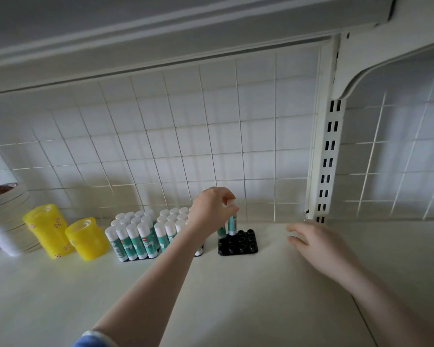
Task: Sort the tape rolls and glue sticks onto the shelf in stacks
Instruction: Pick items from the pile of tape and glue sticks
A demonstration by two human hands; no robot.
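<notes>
Black plastic holder tray (238,244) sits on the cream shelf (261,296), its grid of round sockets mostly vacant; at its rear left, one glue stick (232,225) is being seated, with a second stick just beside it, partly hidden by the wrist. Left hand (212,209) pinches the white cap of that stick between thumb and fingertips, fingers curled; gripping from the top probably keeps the body free to drop into its socket. Stick long axis is vertical, cap up, base down toward the tray; green-and-white label faces roughly the camera. Whether the base is fully home in the socket cannot be told. Right hand (316,244) lies relaxed with loosely spread fingers just right of the tray, holding nothing, near but apparently not touching it; likely poised to steady the tray. Two filled trays of upright glue sticks (135,236) stand left of the hand, all caps up, packed in tight rows, so the socket trays explain the upright storage. Further left, two yellow tape stacks (49,229) of unequal height stand on end, roll axes vertical, and a taller stack of clear tape rolls (8,216) stands at the frame's left edge. Judgement: tapes look sorted; third tray mostly unfilled.
</notes>
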